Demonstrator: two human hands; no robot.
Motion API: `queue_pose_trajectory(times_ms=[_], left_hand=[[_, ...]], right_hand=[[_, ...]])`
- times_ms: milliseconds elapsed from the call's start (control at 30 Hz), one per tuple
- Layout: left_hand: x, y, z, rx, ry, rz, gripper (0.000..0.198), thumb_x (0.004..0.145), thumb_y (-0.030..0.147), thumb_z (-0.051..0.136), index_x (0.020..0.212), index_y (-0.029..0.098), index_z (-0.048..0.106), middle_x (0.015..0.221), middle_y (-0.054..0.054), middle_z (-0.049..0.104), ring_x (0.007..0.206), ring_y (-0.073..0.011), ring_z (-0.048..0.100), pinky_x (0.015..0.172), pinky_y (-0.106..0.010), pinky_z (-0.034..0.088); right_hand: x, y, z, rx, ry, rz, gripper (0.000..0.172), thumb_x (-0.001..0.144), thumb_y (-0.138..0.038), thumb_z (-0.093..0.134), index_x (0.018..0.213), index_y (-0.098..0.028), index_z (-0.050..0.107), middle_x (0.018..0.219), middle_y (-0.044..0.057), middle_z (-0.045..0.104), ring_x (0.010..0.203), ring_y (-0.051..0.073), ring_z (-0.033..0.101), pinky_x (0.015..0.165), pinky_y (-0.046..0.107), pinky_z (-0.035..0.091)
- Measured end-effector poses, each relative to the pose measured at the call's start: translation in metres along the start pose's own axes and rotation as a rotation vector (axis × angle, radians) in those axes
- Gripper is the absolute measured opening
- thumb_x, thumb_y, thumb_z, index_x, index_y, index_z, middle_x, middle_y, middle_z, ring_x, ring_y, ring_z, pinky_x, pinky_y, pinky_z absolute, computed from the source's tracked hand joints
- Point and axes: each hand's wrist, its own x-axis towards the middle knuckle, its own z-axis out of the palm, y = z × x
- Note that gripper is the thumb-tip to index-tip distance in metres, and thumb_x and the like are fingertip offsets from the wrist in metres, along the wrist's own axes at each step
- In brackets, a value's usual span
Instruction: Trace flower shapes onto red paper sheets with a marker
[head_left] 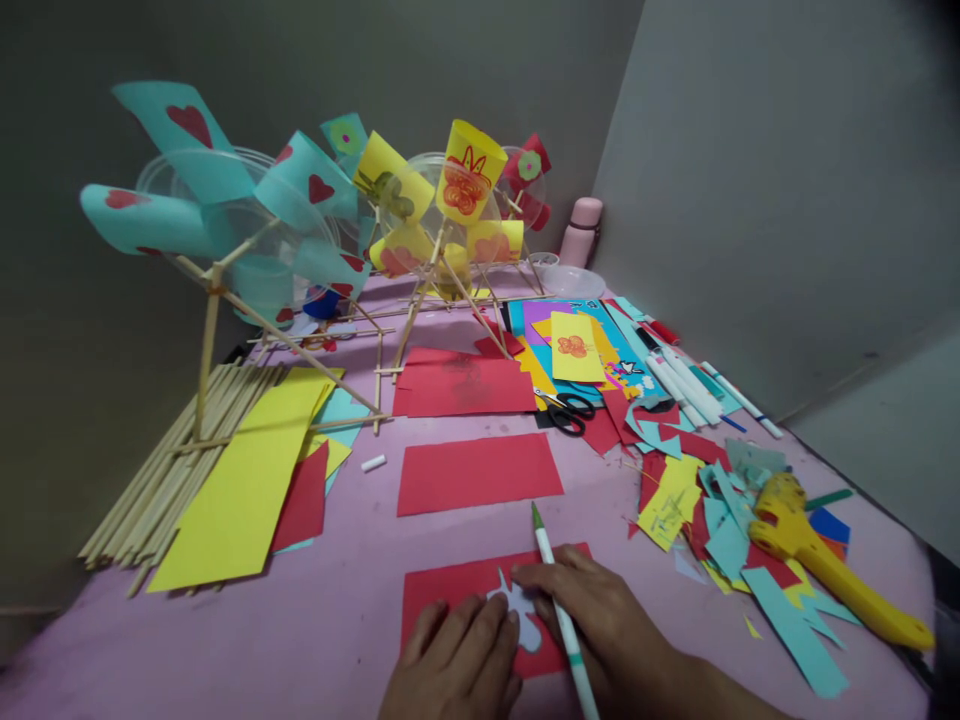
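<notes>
My left hand [457,655] lies with its fingers stretched over a pale paper cutout [527,628], which rests on a red paper rectangle [420,590] near the table's front edge. From the right, my right hand [600,610] grips a white marker [566,625], its green tip pointing up and away from the paper. The fingertips of that hand also touch the cutout. Part of the cutout is hidden under my fingers. Beyond them lies another red rectangle [480,474], and farther back more red sheets [465,385], the top one bearing a dark drawing.
Black-handled scissors [568,412], paper scraps [667,500] and a yellow glue gun [832,570] lie right, with several markers [682,385] behind. Sticks [172,455] and yellow paper [247,480] are left. Stick-framed wheels with paper loops [292,190] stand behind, near a pink bottle [581,232].
</notes>
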Motion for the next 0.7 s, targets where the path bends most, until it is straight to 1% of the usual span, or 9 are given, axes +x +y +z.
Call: queue_pose_trajectory(times_ms=[133, 233, 300, 333, 433, 500, 600, 700], left_hand=[[0.004, 0.0, -0.004, 0.021, 0.029, 0.0, 0.024, 0.084, 0.023, 0.056, 0.106, 0.02, 0.066, 0.099, -0.004, 0.072, 0.082, -0.0216, 0.067, 0.075, -0.031, 0.044], [0.007, 0.002, -0.006, 0.027, 0.118, -0.023, 0.021, 0.089, 0.023, 0.048, 0.099, 0.021, 0.066, 0.094, -0.001, 0.073, 0.079, -0.0183, 0.067, 0.073, -0.03, 0.043], [0.008, 0.003, -0.007, 0.027, 0.193, -0.058, 0.029, 0.096, 0.024, 0.037, 0.098, 0.022, 0.065, 0.094, 0.003, 0.073, 0.079, -0.0157, 0.066, 0.075, -0.029, 0.04], [0.008, 0.004, -0.007, 0.023, 0.219, -0.077, 0.034, 0.099, 0.023, 0.03, 0.098, 0.023, 0.065, 0.094, 0.004, 0.073, 0.08, -0.0146, 0.066, 0.076, -0.03, 0.039], [0.009, 0.006, -0.004, 0.006, 0.281, -0.139, 0.045, 0.102, 0.023, 0.02, 0.095, 0.024, 0.064, 0.092, 0.006, 0.072, 0.079, -0.0134, 0.065, 0.078, -0.031, 0.037], [0.009, 0.006, -0.004, 0.008, 0.292, -0.134, 0.044, 0.102, 0.023, 0.021, 0.094, 0.024, 0.064, 0.091, 0.005, 0.072, 0.078, -0.0135, 0.064, 0.076, -0.031, 0.038], [0.008, 0.003, -0.005, 0.002, 0.268, -0.082, 0.035, 0.1, 0.024, 0.029, 0.097, 0.023, 0.064, 0.094, 0.003, 0.071, 0.079, -0.0133, 0.064, 0.074, -0.029, 0.041], [0.006, -0.001, -0.008, -0.04, 0.245, -0.09, 0.03, 0.098, 0.027, 0.034, 0.1, 0.021, 0.064, 0.096, 0.002, 0.071, 0.08, -0.0133, 0.064, 0.073, -0.028, 0.043]], right_hand=[[-0.001, -0.001, -0.003, 0.05, 0.086, -0.031, 0.03, 0.085, -0.005, 0.043, 0.11, -0.017, 0.054, 0.084, 0.009, 0.071, 0.068, 0.021, 0.059, 0.061, 0.029, 0.047], [0.001, -0.002, -0.006, 0.054, 0.063, -0.101, 0.028, 0.086, -0.006, 0.045, 0.109, -0.019, 0.054, 0.083, 0.007, 0.072, 0.065, 0.02, 0.059, 0.059, 0.028, 0.048], [0.002, -0.002, -0.008, 0.029, 0.028, -0.157, 0.025, 0.086, -0.009, 0.046, 0.108, -0.017, 0.056, 0.08, 0.007, 0.072, 0.065, 0.021, 0.061, 0.058, 0.03, 0.048], [0.002, -0.002, -0.008, 0.021, 0.031, -0.179, 0.024, 0.087, -0.01, 0.045, 0.108, -0.016, 0.056, 0.078, 0.008, 0.072, 0.065, 0.021, 0.061, 0.057, 0.03, 0.049], [-0.001, 0.001, -0.008, 0.013, 0.113, -0.2, 0.022, 0.09, -0.009, 0.045, 0.109, -0.015, 0.056, 0.076, 0.007, 0.071, 0.062, 0.02, 0.06, 0.058, 0.031, 0.049], [-0.006, 0.005, -0.006, -0.006, 0.15, -0.191, 0.021, 0.091, -0.01, 0.047, 0.108, -0.017, 0.058, 0.074, 0.005, 0.071, 0.062, 0.019, 0.06, 0.057, 0.029, 0.05], [-0.015, 0.012, -0.001, -0.056, 0.133, -0.185, 0.02, 0.093, -0.015, 0.049, 0.109, -0.02, 0.06, 0.071, 0.004, 0.07, 0.066, 0.02, 0.062, 0.059, 0.03, 0.051], [-0.022, 0.017, 0.003, -0.093, 0.112, -0.166, 0.021, 0.094, -0.018, 0.048, 0.11, -0.02, 0.062, 0.072, 0.004, 0.069, 0.066, 0.019, 0.063, 0.06, 0.029, 0.051]])
